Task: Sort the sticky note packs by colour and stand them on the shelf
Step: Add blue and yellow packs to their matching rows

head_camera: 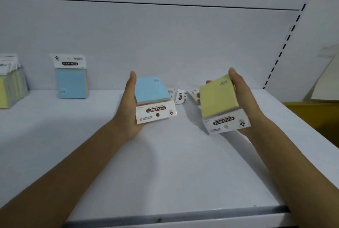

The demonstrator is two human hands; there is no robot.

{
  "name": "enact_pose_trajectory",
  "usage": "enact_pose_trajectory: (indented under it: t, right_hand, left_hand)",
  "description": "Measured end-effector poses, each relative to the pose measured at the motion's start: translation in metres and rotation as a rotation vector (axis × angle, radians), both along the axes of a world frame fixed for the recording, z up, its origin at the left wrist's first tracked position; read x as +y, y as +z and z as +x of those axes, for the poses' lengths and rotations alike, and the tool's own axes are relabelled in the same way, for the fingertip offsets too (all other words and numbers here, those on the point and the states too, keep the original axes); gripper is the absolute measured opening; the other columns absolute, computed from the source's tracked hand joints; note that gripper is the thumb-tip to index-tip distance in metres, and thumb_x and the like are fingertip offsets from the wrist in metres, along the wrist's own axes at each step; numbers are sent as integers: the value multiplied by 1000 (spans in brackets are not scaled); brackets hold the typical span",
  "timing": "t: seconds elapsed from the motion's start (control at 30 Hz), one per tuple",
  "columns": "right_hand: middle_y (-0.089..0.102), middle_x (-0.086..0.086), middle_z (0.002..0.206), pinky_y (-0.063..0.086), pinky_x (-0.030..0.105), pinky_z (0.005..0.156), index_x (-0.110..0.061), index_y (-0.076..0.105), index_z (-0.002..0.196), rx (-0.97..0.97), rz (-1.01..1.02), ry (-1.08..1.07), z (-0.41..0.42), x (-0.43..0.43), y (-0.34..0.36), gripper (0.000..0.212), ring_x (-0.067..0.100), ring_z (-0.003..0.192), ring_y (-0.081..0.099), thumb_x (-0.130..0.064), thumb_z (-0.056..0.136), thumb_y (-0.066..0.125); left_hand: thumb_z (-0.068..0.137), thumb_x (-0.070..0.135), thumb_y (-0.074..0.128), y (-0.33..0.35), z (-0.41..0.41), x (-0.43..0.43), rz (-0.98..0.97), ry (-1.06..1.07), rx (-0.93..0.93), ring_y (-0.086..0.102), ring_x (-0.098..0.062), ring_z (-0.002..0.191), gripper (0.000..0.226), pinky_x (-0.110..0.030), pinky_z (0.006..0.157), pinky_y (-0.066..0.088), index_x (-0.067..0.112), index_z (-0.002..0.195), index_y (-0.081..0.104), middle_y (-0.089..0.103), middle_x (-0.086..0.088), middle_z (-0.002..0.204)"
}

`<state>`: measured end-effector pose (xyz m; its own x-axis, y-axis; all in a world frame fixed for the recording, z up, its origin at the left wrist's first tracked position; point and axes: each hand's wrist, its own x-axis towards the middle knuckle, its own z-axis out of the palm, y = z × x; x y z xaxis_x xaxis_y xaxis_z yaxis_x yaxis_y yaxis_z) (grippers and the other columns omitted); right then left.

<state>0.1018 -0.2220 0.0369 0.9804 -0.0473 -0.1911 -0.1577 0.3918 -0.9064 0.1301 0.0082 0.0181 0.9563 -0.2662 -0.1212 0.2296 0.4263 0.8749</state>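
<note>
Over the middle of the shelf (165, 163), two packs are up in the air at once: a blue pack (152, 90) in the left hand (128, 110), a yellow pack (218, 97) in the right hand (244, 99). Both lie tilted, header cards (156, 113) toward the person, labels reading upside down. The right fingers (209, 81) curl round the far side of the yellow one, with the thumb (233, 73) clamped on its right edge. The left grips the blue one likewise, thumb on the left edge, the rest tucked underneath out of sight.

Just behind, between the hands, a few loose packs (180, 96) lie flat. Away to the left a standing blue pack (71, 82) is upright near the back wall (165, 44), and further left, at the frame edge, there's a yellow row (11, 88).

So the sorting's well begun, I'd say. To do this well, flip each pack so the header points up. Carry blue to the standing blue and yellow on to the row. Set the bottom edge down square and lean it on its neighbour before letting go. One at a time looks safer, since a lone pack could tip.
</note>
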Motion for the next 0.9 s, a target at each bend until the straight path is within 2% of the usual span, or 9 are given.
enact_pose_trajectory:
  t: [0.1,0.17,0.3,0.4,0.5,0.6,0.7,0.8,0.9]
  right_hand:
    - [70,10,104,54,30,67,-13,66,113,31,152,107,0,-6,-1,61,26,75,70,-62,86,41]
    - [72,8,95,51,30,67,-14,69,105,36,175,122,1,-8,-4,57,25,71,69,-58,88,37]
    - [59,2,64,45,23,50,-20,62,82,76,43,-44,-2,-10,-6,27,18,47,57,-44,90,51]
    - [49,-2,48,43,20,45,-20,53,70,76,-77,-78,-3,-11,-11,27,14,39,51,-39,88,57]
    - [57,1,57,47,20,45,-19,60,79,44,-55,-103,0,-9,-11,22,16,45,57,-37,91,54]
    - [66,4,80,54,30,64,-14,66,91,-109,58,-51,5,-5,-7,16,21,70,65,-24,92,54]
    - [66,2,76,55,18,57,-8,63,85,-199,69,48,4,4,-2,12,11,59,62,-5,90,53]
    - [67,12,94,59,25,59,0,59,100,-157,-72,124,1,17,-10,18,17,71,69,7,84,55]
    - [67,19,97,59,40,66,1,60,103,-213,-541,40,-2,26,-17,33,25,79,66,-4,72,71]
  left_hand:
    - [89,38,53,-3,-1,-4,81,58,18,70,-22,82,29,-41,75,56,22,109,65,74,-3,95]
    - [90,34,54,-5,1,-6,105,74,4,70,-20,75,17,-37,69,58,25,98,66,75,1,85]
    - [91,21,56,-10,2,-7,137,80,-62,72,-21,75,18,-38,68,59,15,105,64,74,-7,96]
    - [87,11,60,-12,5,-5,128,134,-115,71,-23,85,25,-38,76,59,11,113,62,72,-9,104]
    - [85,7,61,-13,9,-3,58,195,-135,72,-20,81,23,-34,71,60,10,108,63,74,-5,95]
    - [80,6,68,-19,9,-5,95,263,-205,71,-21,82,28,-34,68,59,10,106,61,73,-5,94]
    - [65,15,76,-23,8,-6,234,277,-268,68,-27,85,34,-44,79,53,14,94,57,70,-8,94]
    - [74,11,75,-23,7,-9,306,260,-303,66,-24,75,25,-39,70,52,15,84,52,67,-5,85]
    - [88,13,62,-21,4,-14,387,241,-325,63,-23,72,8,-39,67,52,15,89,55,65,-9,84]
